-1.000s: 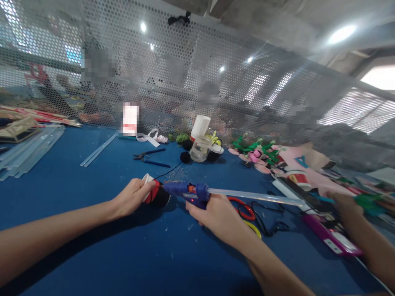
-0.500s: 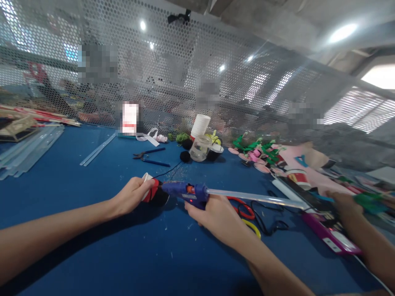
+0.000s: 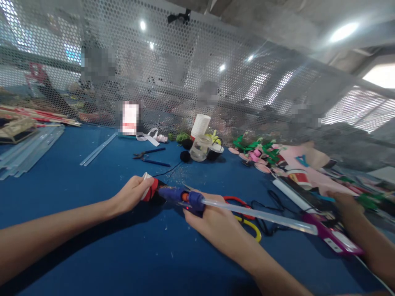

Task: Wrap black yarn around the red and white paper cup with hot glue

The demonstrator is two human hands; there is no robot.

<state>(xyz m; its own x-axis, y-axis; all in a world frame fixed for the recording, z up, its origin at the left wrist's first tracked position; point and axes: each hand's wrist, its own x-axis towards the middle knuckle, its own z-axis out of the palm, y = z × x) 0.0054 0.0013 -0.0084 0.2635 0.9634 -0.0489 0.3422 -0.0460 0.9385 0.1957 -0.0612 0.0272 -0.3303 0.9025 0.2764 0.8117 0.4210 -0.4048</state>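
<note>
My left hand is closed on a paper cup with a white rim, a red band and black yarn around it; the cup lies tipped on its side. In my right hand is a blue hot glue gun, its small red light lit. The gun's nozzle is at the cup's black part; whether it touches I cannot tell. A long clear glue stick juts from the gun's back. Black yarn runs from the cup to a black yarn ball. Scissors with red and yellow handles lie partly behind my right hand.
Blue-handled pliers, a clear plastic cup and stacked white paper cups stand or lie ahead. Glue sticks are at left. A purple power strip and another person's arm are at right. A perforated metal screen borders the table.
The glue gun has tilted and shifted slightly left and down, and its glue stick's rear end has swung lower. The left hand and cup have barely moved.
</note>
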